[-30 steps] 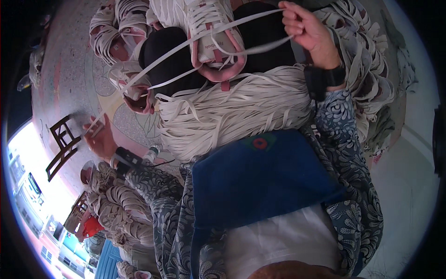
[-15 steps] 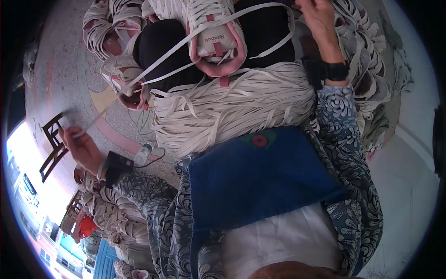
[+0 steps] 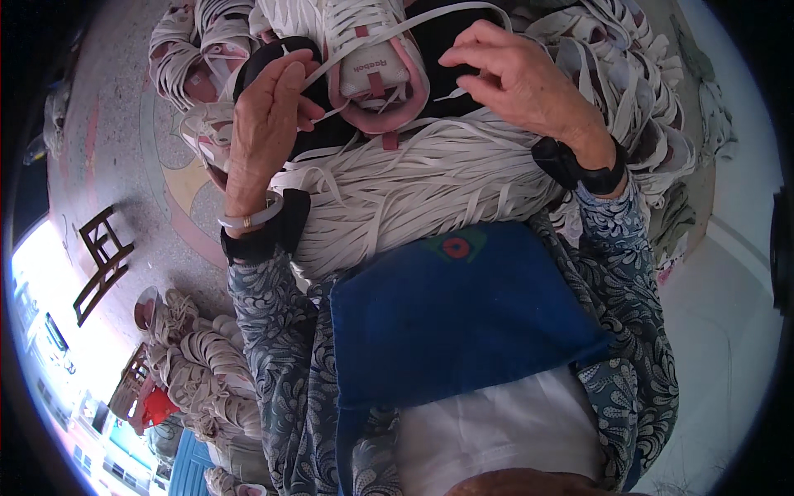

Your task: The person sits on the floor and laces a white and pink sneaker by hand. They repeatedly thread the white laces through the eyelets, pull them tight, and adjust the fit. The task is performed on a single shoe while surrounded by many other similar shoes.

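Note:
A white and pink lace-up sneaker lies between my dark-clad knees, its heel toward me. Long off-white laces hang loose from its eyelets to both sides. My left hand is at the left of the sneaker, fingers stretched and thumb apart, with lace strands running toward the gap between them. To the right of the sneaker, my right hand is curved, its index finger and thumb apart near a lace end. Across my lap lies a thick bundle of off-white shoelaces, beneath both wrists.
More sneakers stand in piles at the right, upper left and lower left. A blue cloth covers my lap behind the laces. A dark wooden stool stands on the speckled floor at the left.
My left hand has come in from far left to beside the sneaker, and the lace stretched toward it has gone slack. My right hand has moved down and left, toward the sneaker.

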Action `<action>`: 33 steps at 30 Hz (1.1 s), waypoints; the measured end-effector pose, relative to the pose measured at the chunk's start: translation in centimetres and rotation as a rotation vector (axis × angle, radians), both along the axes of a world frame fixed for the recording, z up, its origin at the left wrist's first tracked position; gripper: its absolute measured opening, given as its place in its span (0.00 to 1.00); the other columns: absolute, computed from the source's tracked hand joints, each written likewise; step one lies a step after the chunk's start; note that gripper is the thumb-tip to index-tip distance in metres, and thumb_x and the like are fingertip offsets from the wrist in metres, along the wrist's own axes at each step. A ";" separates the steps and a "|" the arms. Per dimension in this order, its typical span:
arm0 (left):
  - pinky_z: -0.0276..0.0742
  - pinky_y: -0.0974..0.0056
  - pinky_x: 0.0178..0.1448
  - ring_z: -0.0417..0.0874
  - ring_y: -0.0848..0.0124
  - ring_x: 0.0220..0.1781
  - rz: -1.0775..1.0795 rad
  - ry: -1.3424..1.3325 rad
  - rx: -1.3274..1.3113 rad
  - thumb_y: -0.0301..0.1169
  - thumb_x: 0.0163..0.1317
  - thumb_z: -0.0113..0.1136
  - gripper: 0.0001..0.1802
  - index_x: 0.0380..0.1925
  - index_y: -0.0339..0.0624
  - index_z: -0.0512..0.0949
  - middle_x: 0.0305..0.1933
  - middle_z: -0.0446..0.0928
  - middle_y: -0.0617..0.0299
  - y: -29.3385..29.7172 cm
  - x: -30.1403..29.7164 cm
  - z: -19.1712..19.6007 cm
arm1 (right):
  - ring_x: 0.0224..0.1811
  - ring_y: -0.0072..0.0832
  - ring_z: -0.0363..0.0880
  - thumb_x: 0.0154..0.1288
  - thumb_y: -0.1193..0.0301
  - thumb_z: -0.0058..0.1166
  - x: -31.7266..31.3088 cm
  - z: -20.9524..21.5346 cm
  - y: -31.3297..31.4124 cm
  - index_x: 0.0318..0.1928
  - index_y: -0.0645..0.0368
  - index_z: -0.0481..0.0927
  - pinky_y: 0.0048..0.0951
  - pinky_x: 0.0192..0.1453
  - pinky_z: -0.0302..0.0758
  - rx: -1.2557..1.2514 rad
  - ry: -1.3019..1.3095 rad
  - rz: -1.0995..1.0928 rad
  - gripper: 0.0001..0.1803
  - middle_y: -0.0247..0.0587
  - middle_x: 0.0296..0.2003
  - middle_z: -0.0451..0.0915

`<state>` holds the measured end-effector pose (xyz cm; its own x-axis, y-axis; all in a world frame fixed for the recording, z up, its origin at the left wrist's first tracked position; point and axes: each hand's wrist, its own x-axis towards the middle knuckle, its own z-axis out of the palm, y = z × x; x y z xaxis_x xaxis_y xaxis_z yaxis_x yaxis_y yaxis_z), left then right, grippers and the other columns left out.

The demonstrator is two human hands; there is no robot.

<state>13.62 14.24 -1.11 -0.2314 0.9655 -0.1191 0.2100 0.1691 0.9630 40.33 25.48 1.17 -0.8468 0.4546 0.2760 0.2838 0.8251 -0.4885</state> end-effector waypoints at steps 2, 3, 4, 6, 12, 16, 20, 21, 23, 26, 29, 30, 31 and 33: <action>0.71 0.76 0.26 0.76 0.82 0.23 -0.050 0.029 -0.112 0.37 0.72 0.49 0.17 0.49 0.36 0.78 0.36 0.80 0.63 0.5 -0.4 0.2 | 0.28 0.26 0.77 0.56 0.73 0.60 0.7 -0.8 -0.6 0.39 0.60 0.79 0.28 0.28 0.77 0.070 -0.085 -0.016 0.10 0.33 0.35 0.72; 0.71 0.76 0.26 0.76 0.82 0.23 -0.059 0.046 -0.137 0.38 0.71 0.50 0.17 0.47 0.36 0.78 0.33 0.80 0.63 0.7 -0.7 0.3 | 0.31 0.28 0.78 0.55 0.74 0.60 0.8 -0.9 -1.0 0.39 0.60 0.79 0.29 0.32 0.79 0.091 -0.151 -0.026 0.10 0.34 0.37 0.72; 0.71 0.75 0.26 0.76 0.81 0.23 -0.067 0.063 -0.161 0.38 0.71 0.51 0.17 0.46 0.36 0.79 0.30 0.79 0.64 0.9 -0.9 0.4 | 0.34 0.31 0.79 0.54 0.74 0.61 0.9 -1.1 -1.3 0.39 0.61 0.80 0.31 0.36 0.81 0.111 -0.217 -0.035 0.10 0.34 0.40 0.72; 0.71 0.74 0.26 0.76 0.80 0.22 -0.060 0.141 -0.150 0.39 0.69 0.53 0.16 0.44 0.36 0.80 0.28 0.78 0.65 1.3 -1.4 0.1 | 0.32 0.31 0.79 0.55 0.75 0.59 0.8 -1.5 -1.5 0.36 0.60 0.79 0.32 0.34 0.81 0.165 -0.211 -0.021 0.07 0.36 0.39 0.71; 0.66 0.72 0.23 0.72 0.82 0.19 0.116 0.492 0.127 0.37 0.67 0.56 0.14 0.41 0.37 0.81 0.32 0.82 0.64 2.6 -0.6 -1.0 | 0.33 0.36 0.79 0.59 0.76 0.55 0.4 -1.8 -1.0 0.35 0.61 0.78 0.34 0.36 0.80 0.073 -0.101 -0.029 0.04 0.40 0.35 0.73; 0.63 0.76 0.21 0.70 0.85 0.18 0.221 0.130 0.329 0.35 0.69 0.54 0.13 0.45 0.39 0.79 0.36 0.84 0.63 1.2 0.0 1.3 | 0.29 0.37 0.76 0.62 0.74 0.55 -1.4 -0.7 0.2 0.36 0.61 0.78 0.34 0.35 0.74 -0.002 0.035 -0.119 0.04 0.42 0.29 0.74; 0.61 0.79 0.20 0.67 0.87 0.17 0.174 0.081 -0.070 0.33 0.70 0.52 0.13 0.48 0.38 0.77 0.38 0.84 0.61 -1.0 1.5 3.7 | 0.33 0.38 0.76 0.65 0.74 0.53 -1.7 -1.8 2.0 0.37 0.69 0.79 0.35 0.37 0.74 0.205 0.108 0.002 0.08 0.48 0.32 0.77; 0.61 0.78 0.19 0.68 0.87 0.17 0.119 -0.010 -0.055 0.33 0.70 0.54 0.13 0.47 0.37 0.77 0.36 0.83 0.63 -1.7 1.2 3.0 | 0.33 0.39 0.76 0.65 0.74 0.54 -2.1 -1.2 1.8 0.37 0.69 0.79 0.35 0.36 0.73 0.107 0.105 -0.018 0.08 0.48 0.31 0.77; 0.62 0.79 0.22 0.68 0.87 0.19 0.095 -0.131 -0.061 0.33 0.69 0.55 0.13 0.47 0.37 0.78 0.35 0.82 0.65 -2.5 0.8 1.3 | 0.32 0.39 0.76 0.65 0.74 0.54 -2.7 0.1 1.2 0.36 0.69 0.79 0.36 0.36 0.73 -0.077 0.090 -0.068 0.08 0.49 0.30 0.77; 0.65 0.80 0.32 0.70 0.87 0.29 0.078 -0.121 -0.015 0.32 0.68 0.57 0.12 0.45 0.36 0.81 0.34 0.81 0.66 -2.2 0.6 -0.1 | 0.30 0.39 0.75 0.65 0.73 0.53 -3.0 0.1 1.3 0.35 0.69 0.78 0.36 0.35 0.73 -0.087 0.080 -0.059 0.09 0.48 0.28 0.76; 0.70 0.75 0.38 0.74 0.82 0.34 0.108 0.067 0.020 0.32 0.66 0.58 0.12 0.42 0.34 0.82 0.33 0.82 0.64 -1.7 0.7 -0.5 | 0.28 0.38 0.74 0.65 0.72 0.53 -3.6 -0.2 1.5 0.34 0.68 0.78 0.35 0.33 0.72 -0.076 0.125 -0.057 0.09 0.48 0.28 0.76; 0.71 0.73 0.39 0.75 0.81 0.34 0.103 0.121 0.026 0.32 0.66 0.59 0.12 0.42 0.34 0.82 0.33 0.82 0.63 -1.6 0.7 -0.5 | 0.27 0.38 0.74 0.66 0.71 0.54 -3.7 -0.2 1.5 0.34 0.68 0.78 0.35 0.33 0.71 -0.100 0.098 -0.085 0.10 0.48 0.27 0.76; 0.72 0.72 0.40 0.76 0.79 0.34 0.098 0.176 0.032 0.33 0.65 0.59 0.12 0.42 0.35 0.82 0.33 0.82 0.62 -1.3 0.7 -0.5 | 0.27 0.38 0.74 0.66 0.71 0.54 -3.8 -0.2 1.5 0.34 0.68 0.78 0.35 0.33 0.71 -0.123 0.070 -0.113 0.10 0.48 0.27 0.76; 0.73 0.70 0.41 0.77 0.78 0.34 0.093 0.253 0.039 0.34 0.65 0.59 0.13 0.42 0.35 0.81 0.32 0.82 0.60 -0.9 0.6 -0.6 | 0.26 0.37 0.73 0.66 0.70 0.54 -4.0 -0.1 1.6 0.34 0.67 0.78 0.34 0.32 0.70 -0.159 0.021 -0.144 0.10 0.47 0.26 0.75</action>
<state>14.22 13.36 -1.67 -0.3371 0.9414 -0.0096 0.4299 0.1630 0.8881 36.30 27.12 1.11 -0.7647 0.6101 0.2075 0.3820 0.6885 -0.6165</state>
